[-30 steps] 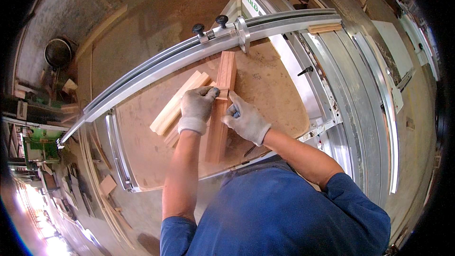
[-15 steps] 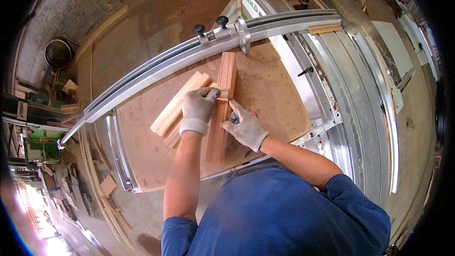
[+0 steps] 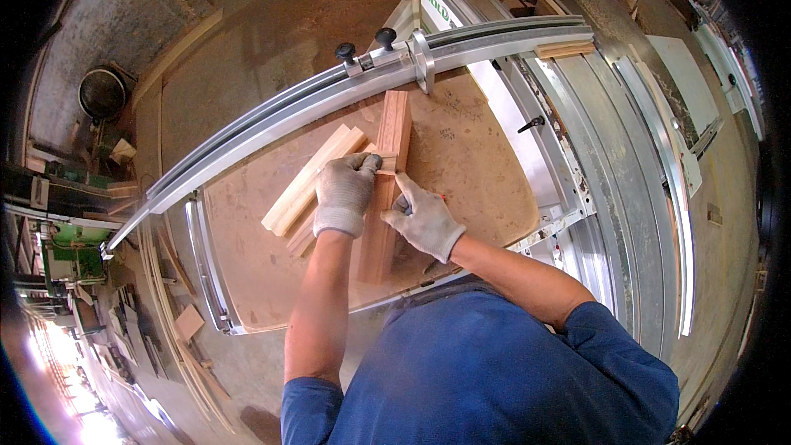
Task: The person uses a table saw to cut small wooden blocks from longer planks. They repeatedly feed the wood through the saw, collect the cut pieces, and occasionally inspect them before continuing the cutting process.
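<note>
My left hand, in a pale work glove with dark fingertips, presses a small flat wood piece across a reddish wooden beam. Its thumb and fingers are closed on that piece. From the right, my gloved right hand reaches to the beam, its index fingertip at the edge beside the small piece. Its other fingers are curled; a tiny red end shows above the knuckles, but the held thing is mostly hidden. Left of the beam lie several pale wood strips, partly behind my left hand.
The beam rests on a brown board table. A metal fence rail with two black knobs crosses behind it. Metal machine rails run along the right. Long wood strips and offcuts lie on the floor at left.
My right hand has shifted very slightly, its index fingertip moving a touch left along the small wood piece's edge. My left hand, the beam and the strips stay put.
</note>
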`<state>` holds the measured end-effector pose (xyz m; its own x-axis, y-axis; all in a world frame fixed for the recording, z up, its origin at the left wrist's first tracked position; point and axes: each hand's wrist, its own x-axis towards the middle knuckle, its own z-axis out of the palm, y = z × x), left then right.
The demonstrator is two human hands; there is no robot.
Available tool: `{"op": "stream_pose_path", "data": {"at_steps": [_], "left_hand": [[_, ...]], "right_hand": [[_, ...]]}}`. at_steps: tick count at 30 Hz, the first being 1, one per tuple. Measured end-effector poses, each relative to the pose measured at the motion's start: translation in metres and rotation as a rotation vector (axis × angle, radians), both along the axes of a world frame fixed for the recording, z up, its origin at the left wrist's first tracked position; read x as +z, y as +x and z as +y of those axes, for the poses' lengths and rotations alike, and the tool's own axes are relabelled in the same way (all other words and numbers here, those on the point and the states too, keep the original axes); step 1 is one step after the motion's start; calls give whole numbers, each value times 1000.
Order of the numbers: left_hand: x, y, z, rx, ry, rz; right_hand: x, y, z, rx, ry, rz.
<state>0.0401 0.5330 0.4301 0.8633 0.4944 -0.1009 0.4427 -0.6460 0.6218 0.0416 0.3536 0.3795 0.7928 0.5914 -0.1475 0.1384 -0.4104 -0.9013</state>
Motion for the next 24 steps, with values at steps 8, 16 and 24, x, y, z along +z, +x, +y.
{"op": "stream_pose_path", "data": {"at_steps": [8, 16, 24], "left_hand": [[3, 0, -4, -14, 29, -14], [2, -1, -5, -19, 50, -16], [-1, -2, -5, 3, -6, -33]], "right_hand": [[-1, 3, -3, 2, 5, -6], [1, 6, -3, 8, 33, 47], [3, 3, -8, -22, 100, 78]]}}
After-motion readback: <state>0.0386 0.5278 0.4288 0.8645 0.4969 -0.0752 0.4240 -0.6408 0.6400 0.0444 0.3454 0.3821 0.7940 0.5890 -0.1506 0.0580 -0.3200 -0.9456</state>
